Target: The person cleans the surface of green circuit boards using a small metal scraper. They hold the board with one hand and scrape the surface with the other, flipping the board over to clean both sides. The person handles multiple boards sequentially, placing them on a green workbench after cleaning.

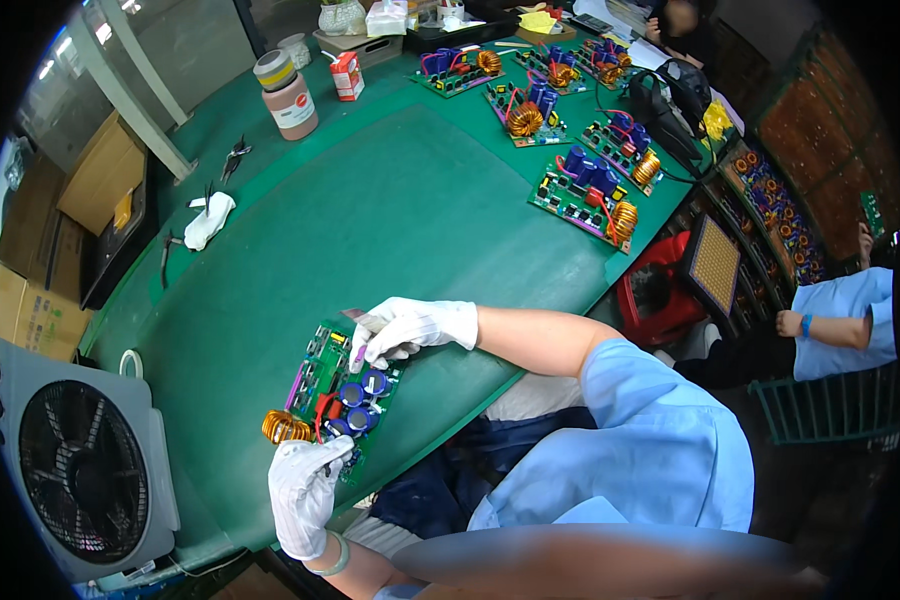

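Note:
A green circuit board (310,375) is between my two white-gloved hands, over the near part of the green-topped table. It carries blue round capacitors (353,394), a copper-wound coil (286,427), a red part with red wire and a purple strip along one edge. My left hand (306,492) is closed on the near end, fingers pinched beside the coil and capacitors. At the far end, my right hand (402,330) grips the board with its fingers bent over the edge. Something small and purple shows by those fingertips; its kind is unclear. The gloves hide both board ends.
Several similar boards (585,200) lie at the far right. A grey fan (85,470) stands at the near left. Pliers (235,158) and a white cloth (209,221) lie on the left, a jar (288,100) and red carton (347,76) farther back. Another person (840,320) sits at right.

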